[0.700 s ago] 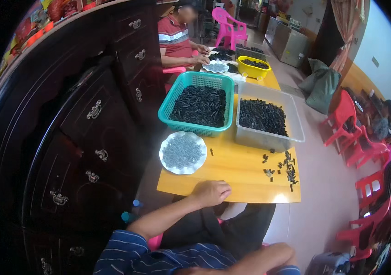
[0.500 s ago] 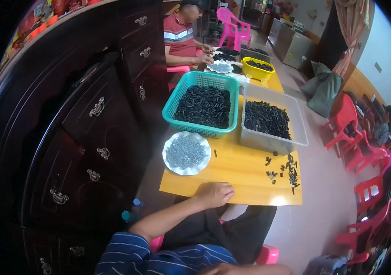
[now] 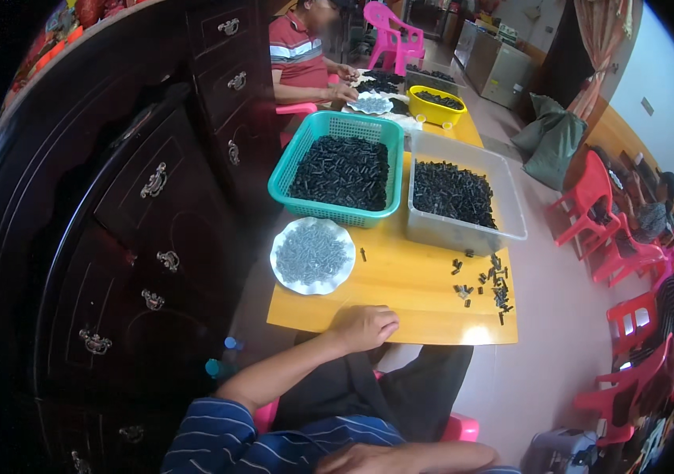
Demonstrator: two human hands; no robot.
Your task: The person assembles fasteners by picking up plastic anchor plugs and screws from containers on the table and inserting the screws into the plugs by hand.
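Note:
My left hand (image 3: pixel 365 327) rests on the near edge of the yellow table (image 3: pixel 400 304), its fingers curled closed. Whatever it may hold is hidden. Close by, a scalloped white plate (image 3: pixel 276 272) carries a heap of small, clear or grey pieces (image 3: pixel 312 251). One small black piece (image 3: pixel 363 254) lies alone right of the plate. Down at the lower edge, my right hand (image 3: pixel 365 460) lies against my striped shirt, off the table, with its fingers partly cut off. Behind the plate stands a green basket (image 3: pixel 337 216) full of short black cylindrical pieces (image 3: pixel 341 174).
Beside the basket is a clear plastic bin (image 3: pixel 463 229) of black pieces. Loose black pieces (image 3: pixel 500 288) lie at the table's right edge. Across the table a person in red (image 3: pixel 301 59) works near a yellow basin (image 3: pixel 436 113). A dark cabinet (image 3: pixel 139 261) stands left, red chairs (image 3: pixel 633 322) right.
The whole view has shifted slightly, so the table appears higher and farther left. More of my right hand and forearm shows at the lower edge. My left hand stays on the table edge.

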